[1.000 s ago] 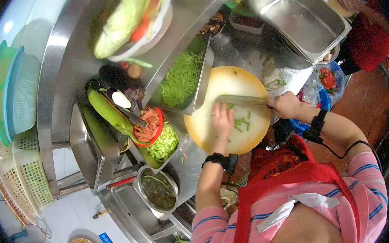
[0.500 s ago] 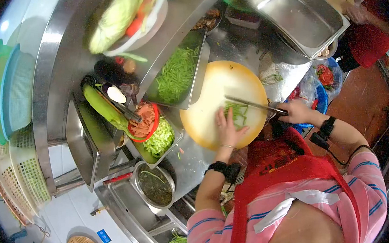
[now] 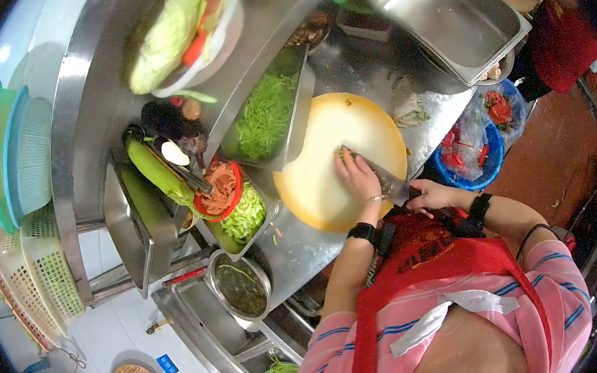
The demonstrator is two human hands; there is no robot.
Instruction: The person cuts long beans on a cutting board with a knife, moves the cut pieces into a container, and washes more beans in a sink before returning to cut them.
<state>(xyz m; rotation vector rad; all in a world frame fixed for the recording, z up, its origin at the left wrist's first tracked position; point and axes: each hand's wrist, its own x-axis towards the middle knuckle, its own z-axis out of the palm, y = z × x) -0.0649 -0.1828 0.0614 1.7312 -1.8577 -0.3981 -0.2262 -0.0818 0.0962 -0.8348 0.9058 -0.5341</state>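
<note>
My right hand (image 3: 432, 197) is closed round the handle of a cleaver (image 3: 395, 187). Its wide blade lies low over the round cutting board (image 3: 306, 180), tilted toward the flat. My left hand (image 3: 360, 178) rests on the blade, its fingers stretched out toward the far end. A bit of cut green vegetable (image 3: 342, 150) shows by those fingertips; anything more beneath the palm is hidden. Just left of the board stands a steel pan of green shreds (image 3: 266, 115).
Nearer left are a red-rimmed bowl of pink slices (image 3: 220, 190) and a pan of pale green pieces (image 3: 245, 214). A pot of dark liquid (image 3: 239, 285) stands below. An empty-looking steel pan (image 3: 447, 21) sits behind, and a blue lined basket (image 3: 491, 162) stands right. Another person's red garment (image 3: 563, 50) shows beyond.
The cleaver has turned from edge-down to a flatter tilt and come closer to me. My left hand has moved onto its blade, and the green strips on the board are no longer visible.
</note>
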